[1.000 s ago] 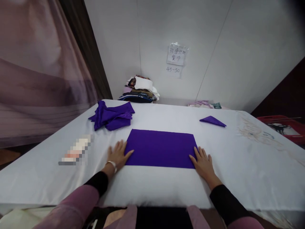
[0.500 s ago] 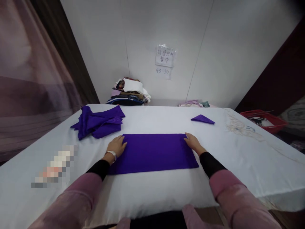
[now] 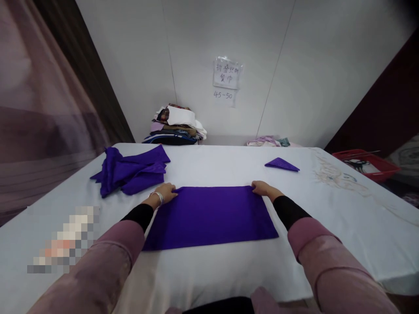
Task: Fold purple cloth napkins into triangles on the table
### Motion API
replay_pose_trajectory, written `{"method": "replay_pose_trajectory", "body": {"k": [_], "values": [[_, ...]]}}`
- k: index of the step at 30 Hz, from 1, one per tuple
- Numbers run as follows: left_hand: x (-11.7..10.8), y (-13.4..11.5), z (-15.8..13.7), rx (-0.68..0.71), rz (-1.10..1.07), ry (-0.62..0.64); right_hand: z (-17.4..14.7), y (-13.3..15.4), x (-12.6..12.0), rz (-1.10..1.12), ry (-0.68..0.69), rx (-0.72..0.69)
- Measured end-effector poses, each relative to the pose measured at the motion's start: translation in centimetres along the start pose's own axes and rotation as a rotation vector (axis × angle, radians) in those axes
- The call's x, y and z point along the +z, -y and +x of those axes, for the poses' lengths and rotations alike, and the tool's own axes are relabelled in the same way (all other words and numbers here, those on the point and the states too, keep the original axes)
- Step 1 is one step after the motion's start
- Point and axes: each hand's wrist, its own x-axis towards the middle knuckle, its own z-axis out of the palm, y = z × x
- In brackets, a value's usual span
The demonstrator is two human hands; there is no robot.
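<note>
A purple cloth napkin (image 3: 212, 218), folded into a wide rectangle, lies in front of me on the white-covered table (image 3: 209, 270). At its far left corner my left hand (image 3: 166, 192) pinches the edge, a light bracelet on the wrist. My right hand (image 3: 261, 188) is closed on the far right corner. Between the hands the far edge runs nearly straight, while the near edge rests on the tablecloth. Some fingertips are hidden by the cloth and the hands themselves.
Loose purple cloths (image 3: 131, 170) are heaped at the left back. A small folded purple triangle (image 3: 282, 164) sits at the right back. Stacked clothes (image 3: 178, 124) stand by the wall, below a paper sign (image 3: 225, 74). A red basket (image 3: 376, 170) is beyond the right edge.
Both hands have closed on the napkin's far corners, the left moving a little to the right. The napkin's near edge appears slightly lower in view.
</note>
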Motion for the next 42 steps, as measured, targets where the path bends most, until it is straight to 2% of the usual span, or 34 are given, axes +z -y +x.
{"method": "replay_pose_trajectory", "body": {"k": [3,6,11,15,18,20,23,25,27,29,31,35,38,40,42], "values": [[0.0,0.3,0.0,0.016,-0.054,-0.009,0.0,0.0,-0.6,0.018,0.015,-0.017],[-0.4,0.7,-0.1,-0.025,-0.141,-0.037,0.3,-0.1,-1.5,0.055,-0.034,-0.037],[-1.2,1.0,1.0,-0.154,-0.212,-0.138,2.0,0.4,-2.7,0.094,-0.178,0.001],[-0.4,0.1,1.2,-0.220,-0.176,-0.278,2.6,2.1,-1.6,0.087,-0.341,0.046],[1.3,-2.1,-0.5,-0.114,-0.120,-0.368,1.4,5.5,0.9,0.092,-0.422,-0.048],[2.8,-4.3,-2.3,-0.018,-0.114,-0.323,-0.3,8.9,3.2,0.126,-0.432,-0.220],[4.7,-7.5,-5.0,0.090,-0.088,-0.252,-3.2,14.8,6.8,0.157,-0.364,-0.405],[5.4,-8.9,-6.3,0.114,-0.047,-0.225,-4.9,17.8,8.6,0.152,-0.314,-0.482],[5.7,-9.1,-7.0,0.089,-0.009,-0.208,-6.0,19.3,9.4,0.133,-0.287,-0.514],[5.6,-8.2,-7.5,0.027,0.009,-0.200,-6.5,18.7,9.5,0.104,-0.290,-0.477],[5.5,-6.4,-8.1,-0.068,0.010,-0.190,-6.7,16.2,9.2,0.070,-0.301,-0.382],[5.2,-2.1,-10.1,-0.284,0.021,-0.174,-7.4,8.1,8.7,-0.021,-0.305,-0.105],[5.1,0.0,-11.3,-0.367,0.042,-0.144,-8.3,2.5,8.8,-0.092,-0.301,0.102],[5.0,0.7,-11.7,-0.389,0.046,-0.118,-8.8,0.2,8.8,-0.119,-0.287,0.146],[4.8,0.8,-11.7,-0.410,0.035,-0.113,-9.2,-0.8,8.8,-0.124,-0.275,0.156]]}}
